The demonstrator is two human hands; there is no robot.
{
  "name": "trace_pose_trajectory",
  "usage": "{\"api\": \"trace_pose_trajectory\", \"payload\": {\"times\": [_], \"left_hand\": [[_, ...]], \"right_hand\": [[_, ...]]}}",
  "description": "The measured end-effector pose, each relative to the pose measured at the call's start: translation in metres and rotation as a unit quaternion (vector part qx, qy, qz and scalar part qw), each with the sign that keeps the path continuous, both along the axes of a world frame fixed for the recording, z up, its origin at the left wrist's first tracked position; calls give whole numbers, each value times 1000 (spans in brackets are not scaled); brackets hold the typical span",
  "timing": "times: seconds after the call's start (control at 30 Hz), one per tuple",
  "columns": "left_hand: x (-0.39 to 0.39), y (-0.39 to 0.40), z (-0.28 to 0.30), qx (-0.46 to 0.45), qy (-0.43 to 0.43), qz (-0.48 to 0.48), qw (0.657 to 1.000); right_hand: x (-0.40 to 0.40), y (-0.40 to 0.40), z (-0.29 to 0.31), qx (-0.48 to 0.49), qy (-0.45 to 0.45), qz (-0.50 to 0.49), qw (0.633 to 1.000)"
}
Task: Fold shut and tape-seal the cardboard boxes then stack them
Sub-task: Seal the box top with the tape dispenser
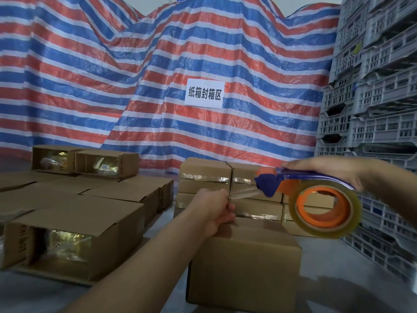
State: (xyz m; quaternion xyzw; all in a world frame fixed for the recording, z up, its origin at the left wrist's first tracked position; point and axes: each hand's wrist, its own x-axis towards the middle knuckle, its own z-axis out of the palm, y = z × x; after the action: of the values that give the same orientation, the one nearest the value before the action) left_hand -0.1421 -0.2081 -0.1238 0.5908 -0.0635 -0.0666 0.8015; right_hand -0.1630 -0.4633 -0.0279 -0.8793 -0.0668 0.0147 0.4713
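My left hand (213, 207) pinches the clear tape end (242, 195) above a closed box (244, 263). My right hand (334, 171) has its fingers wrapped round the tape dispenser (316, 199).

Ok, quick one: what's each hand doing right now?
Left hand: pinching the free end of the clear tape.
Right hand: gripping the tape dispenser handle, held above the closed cardboard box.

Even, fairly bright light; soft shadow falls on the floor (352, 288) right of the near box (243, 267). Glare glints off the tape roll (325, 208). Wide-angle bending curves the crates (372, 109); motion blur softens the right hand (334, 172)
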Motion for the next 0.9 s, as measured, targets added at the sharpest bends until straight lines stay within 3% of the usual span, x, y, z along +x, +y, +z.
{"api": "trace_pose_trajectory", "payload": {"times": [0.1, 0.23, 0.4, 0.53, 0.63, 0.73, 0.8, 0.9], "left_hand": [[0, 4, -3, -64, 23, -10, 998], [-3, 8, -6, -201, 57, 4, 978], [-7, 9, -4, -273, 53, 33, 960], [-5, 19, -4, -232, 14, 22, 972], [7, 39, -6, -98, -14, 40, 994], [18, 63, -13, 38, -34, 71, 996], [20, 73, -20, 74, -33, 68, 994], [18, 80, -30, 105, -21, 63, 992]], "right_hand": [[0, 23, 16, 42, 75, 11, 996], [8, 48, 11, 67, 58, 24, 996], [13, 51, -8, 54, 53, 37, 996], [11, 54, -12, 11, 12, 21, 1000], [9, 64, -7, -45, -16, 34, 998], [11, 80, -3, -90, -1, 43, 995], [14, 92, 1, -172, 6, 49, 984], [20, 106, 4, -213, 50, 37, 975]]}}
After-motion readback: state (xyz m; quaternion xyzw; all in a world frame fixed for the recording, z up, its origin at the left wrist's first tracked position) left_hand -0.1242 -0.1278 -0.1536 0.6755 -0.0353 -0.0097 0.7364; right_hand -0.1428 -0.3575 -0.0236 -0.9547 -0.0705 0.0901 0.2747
